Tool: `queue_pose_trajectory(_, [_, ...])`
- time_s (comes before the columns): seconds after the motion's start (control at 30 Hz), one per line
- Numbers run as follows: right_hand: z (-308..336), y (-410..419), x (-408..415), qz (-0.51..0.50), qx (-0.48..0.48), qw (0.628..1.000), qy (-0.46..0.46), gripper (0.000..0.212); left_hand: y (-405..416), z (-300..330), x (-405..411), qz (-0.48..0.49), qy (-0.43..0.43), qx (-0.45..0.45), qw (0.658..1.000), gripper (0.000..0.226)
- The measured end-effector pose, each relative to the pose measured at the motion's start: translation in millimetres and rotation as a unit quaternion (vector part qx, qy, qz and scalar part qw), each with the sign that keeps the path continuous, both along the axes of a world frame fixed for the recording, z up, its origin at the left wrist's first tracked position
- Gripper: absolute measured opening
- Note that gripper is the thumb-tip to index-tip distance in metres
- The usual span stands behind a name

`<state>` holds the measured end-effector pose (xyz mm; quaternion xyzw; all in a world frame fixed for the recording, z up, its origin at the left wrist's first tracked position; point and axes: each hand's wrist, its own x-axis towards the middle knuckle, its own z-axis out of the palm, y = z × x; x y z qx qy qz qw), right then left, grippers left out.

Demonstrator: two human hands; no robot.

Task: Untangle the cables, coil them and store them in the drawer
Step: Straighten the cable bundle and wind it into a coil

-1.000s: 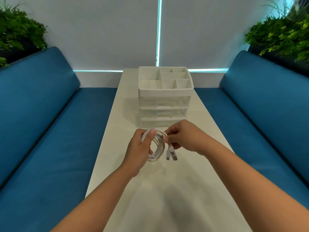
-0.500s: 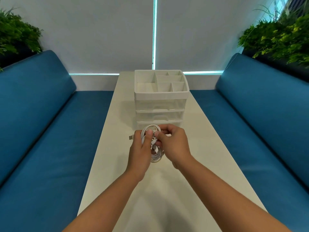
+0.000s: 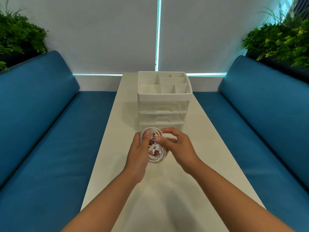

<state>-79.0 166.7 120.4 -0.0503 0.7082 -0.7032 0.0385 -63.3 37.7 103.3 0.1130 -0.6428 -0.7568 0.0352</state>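
A white coil (image 3: pixel 154 149) of cable is held above the surface (image 3: pixel 209 148), just near of the organiser (image 3: pixel 163 101). The left hand (image 3: pixel 139 155) is wrapped around the coil's left side, thumb pressed over the upper loops. The right hand (image 3: pixel 177 144) pinches the strands at the coil's upper right, fingers curled; both grips are narrow and closed on cable. Connector ends (image 3: pixel 154 148) are seen inside the ring, apparently being tucked.

Both clear drawers (image 3: pixel 163 118) appear closed, so the storing step is judged not yet begun. Whether more than one cable is in the bundle cannot be told.

Several risks are judged from here. The loops could spring apart if either grip is loosened before the ends are secured, since stiff cable tends to unwind. A drawer must be pulled with one hand, leaving the coil to a single grip; loops may then slip. The light organiser might be dragged nearer instead of the drawer sliding out. A coil wider than the drawer could catch on its rim.
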Motion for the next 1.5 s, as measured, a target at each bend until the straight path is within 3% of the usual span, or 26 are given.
queue_pose_trajectory(0.07, [4,6,-2,0.067,-0.057,0.994,-0.061,0.026,1,2,0,-0.011,-0.005,0.006,1.000,0.025])
queue_pose_trajectory(0.13, [9,12,-5,0.110,-0.050,0.989,-0.086,0.035,3,3,0,-0.015,-0.012,0.006,1.000,0.025])
queue_pose_trajectory(0.3, [16,17,-16,0.112,0.090,0.987,-0.068,0.051,5,5,0,-0.023,-0.002,-0.028,0.999,0.021])
queue_pose_trajectory(0.6, [15,3,-6,0.012,0.225,0.974,0.039,0.041,9,7,1,-0.018,0.016,-0.090,0.996,0.019])
queue_pose_trajectory(0.8, [16,-2,-5,-0.011,0.263,0.962,0.075,0.037,9,8,1,-0.019,0.024,-0.121,0.992,0.019])
queue_pose_trajectory(1.07, [16,1,-9,0.039,0.286,0.958,-0.007,0.042,11,3,5,-0.014,0.034,-0.100,0.994,0.013])
queue_pose_trajectory(1.33, [5,-13,-7,-0.042,0.340,0.938,0.062,0.020,13,7,4,0.001,0.060,-0.105,0.993,0.017])
queue_pose_trajectory(1.5, [15,-3,-11,0.017,0.369,0.929,-0.011,0.038,14,1,5,-0.004,0.046,-0.112,0.993,0.015])
